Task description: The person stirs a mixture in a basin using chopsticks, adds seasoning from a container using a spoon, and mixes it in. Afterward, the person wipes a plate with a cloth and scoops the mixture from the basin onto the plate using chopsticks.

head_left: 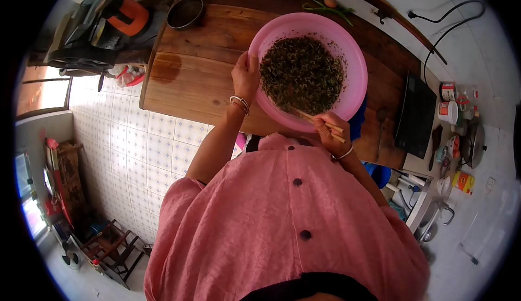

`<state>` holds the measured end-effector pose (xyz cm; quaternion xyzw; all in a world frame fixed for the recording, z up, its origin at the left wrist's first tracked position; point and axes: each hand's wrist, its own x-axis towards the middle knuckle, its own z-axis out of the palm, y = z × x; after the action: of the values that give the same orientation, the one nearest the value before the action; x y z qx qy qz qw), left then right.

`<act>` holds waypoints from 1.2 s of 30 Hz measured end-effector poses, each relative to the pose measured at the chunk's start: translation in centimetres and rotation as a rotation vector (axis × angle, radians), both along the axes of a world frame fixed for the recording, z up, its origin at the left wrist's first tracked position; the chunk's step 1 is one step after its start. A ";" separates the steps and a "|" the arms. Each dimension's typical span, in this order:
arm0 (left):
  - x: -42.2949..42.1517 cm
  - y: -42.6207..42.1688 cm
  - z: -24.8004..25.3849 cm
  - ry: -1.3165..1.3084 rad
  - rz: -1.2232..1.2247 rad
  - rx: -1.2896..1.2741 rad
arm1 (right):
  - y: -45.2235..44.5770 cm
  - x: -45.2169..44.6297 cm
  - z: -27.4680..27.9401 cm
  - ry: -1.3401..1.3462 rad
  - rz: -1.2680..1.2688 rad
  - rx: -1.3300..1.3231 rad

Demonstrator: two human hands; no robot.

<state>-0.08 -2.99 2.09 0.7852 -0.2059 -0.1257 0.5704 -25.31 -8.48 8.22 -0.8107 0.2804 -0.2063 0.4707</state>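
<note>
A large pink basin [351,56] stands at the front edge of the wooden table, filled with a dark green chopped mixture [301,73] flecked with pale bits. My left hand [247,75] grips the basin's left rim, with the thumb over the edge; the fingers underneath are partly hidden. In my right hand [330,127] is a pair of wooden chopsticks [305,115], held near the basin's front rim. Their tips reach into the near side of the mixture.
Around the basin spreads the wooden table [211,40]. A dark round pan [185,13] sits at its back left. Green peppers [331,9] and an egg [330,2] lie behind the basin. To the right are a black flat panel [415,117] and several jars [448,111].
</note>
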 end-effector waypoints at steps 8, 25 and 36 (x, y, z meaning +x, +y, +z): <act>0.0 0.0 -0.2 0.014 0.014 0.003 | 1.1 2.0 0.9 -0.058 0.144 -0.146; 0.1 0.0 -0.2 0.017 0.002 0.002 | -2.8 -1.0 0.4 -0.027 0.163 -0.275; 0.3 0.0 -0.5 0.000 -0.004 -0.002 | 0.8 2.1 1.6 -0.053 0.015 -0.251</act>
<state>0.20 -3.03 1.61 0.7842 -0.2078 -0.1267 0.5707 -23.17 -7.70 9.85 -0.8596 0.2337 -0.2575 0.3744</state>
